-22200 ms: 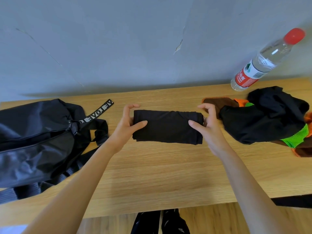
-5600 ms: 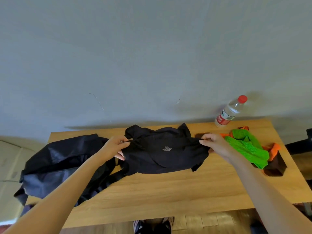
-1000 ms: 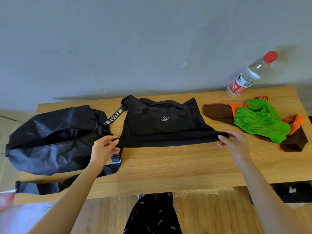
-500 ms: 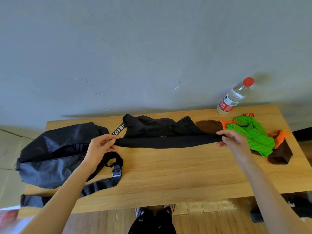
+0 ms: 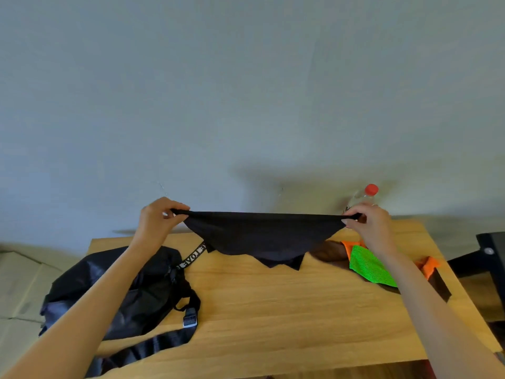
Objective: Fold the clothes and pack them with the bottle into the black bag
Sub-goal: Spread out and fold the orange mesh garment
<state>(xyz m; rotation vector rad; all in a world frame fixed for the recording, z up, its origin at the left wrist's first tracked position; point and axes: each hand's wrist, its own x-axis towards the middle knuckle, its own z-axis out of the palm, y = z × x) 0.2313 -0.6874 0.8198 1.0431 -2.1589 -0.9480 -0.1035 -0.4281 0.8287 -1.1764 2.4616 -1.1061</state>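
A black garment (image 5: 262,235) hangs stretched above the wooden table (image 5: 287,310), its lower points just over the tabletop. My left hand (image 5: 158,220) pinches its left end and my right hand (image 5: 369,225) pinches its right end, both raised to the same height. The black bag (image 5: 131,291) lies at the table's left, partly under my left forearm, with its strap trailing toward the front edge. A clear bottle with a red cap (image 5: 367,192) stands at the back right, mostly hidden behind my right hand.
A green mesh, orange and brown garment (image 5: 369,265) lies crumpled at the right of the table. A dark piece of furniture (image 5: 489,250) stands beyond the table's right edge. A grey wall rises behind the table.
Both hands have lifted the black garment off the table and pulled it taut in the air. The camera has tilted upward, showing more wall.
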